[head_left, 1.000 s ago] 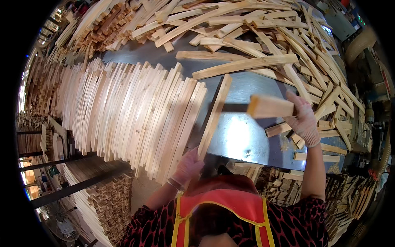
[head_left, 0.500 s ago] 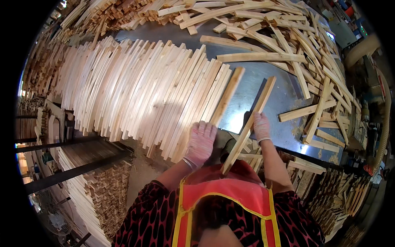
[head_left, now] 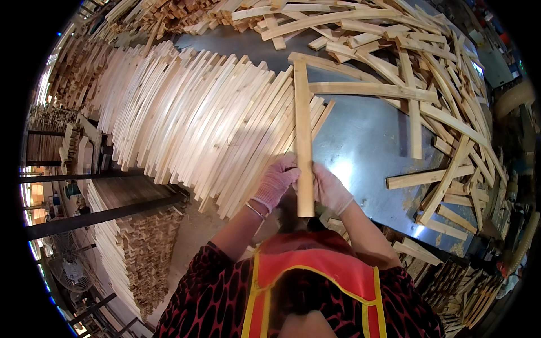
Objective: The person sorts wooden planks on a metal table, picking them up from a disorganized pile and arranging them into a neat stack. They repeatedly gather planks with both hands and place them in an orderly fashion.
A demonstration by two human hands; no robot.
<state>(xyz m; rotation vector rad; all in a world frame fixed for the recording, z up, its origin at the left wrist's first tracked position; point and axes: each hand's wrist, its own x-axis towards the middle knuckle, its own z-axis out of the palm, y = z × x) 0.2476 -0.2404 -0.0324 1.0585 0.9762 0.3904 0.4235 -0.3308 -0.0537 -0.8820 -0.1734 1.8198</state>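
A long wooden strip (head_left: 304, 135) is raised in front of me, nearly upright in the picture with its broad face showing. My right hand (head_left: 331, 190), in a pale glove, grips its right edge near the lower end, the fingers partly hidden behind the wood. My left hand (head_left: 276, 181), in a pinkish glove, is closed at the strip's left edge, fingertips curled against it. To the left, a row of pale wooden strips (head_left: 197, 118) lies side by side, slanting, close to my left hand. The raised strip covers part of the row's right end.
The metal tabletop (head_left: 360, 129) shines under the work. Loose wooden strips (head_left: 389, 48) lie crisscrossed over its far and right side. Stacked wood (head_left: 149, 259) stands low on the left beside a dark metal bar (head_left: 101, 217) and a fan (head_left: 73, 267). More wood (head_left: 468, 298) is stacked at lower right.
The strip in my right hand has moved left and turned more upright. My left hand has come off the row's end and closed at this strip's edge.
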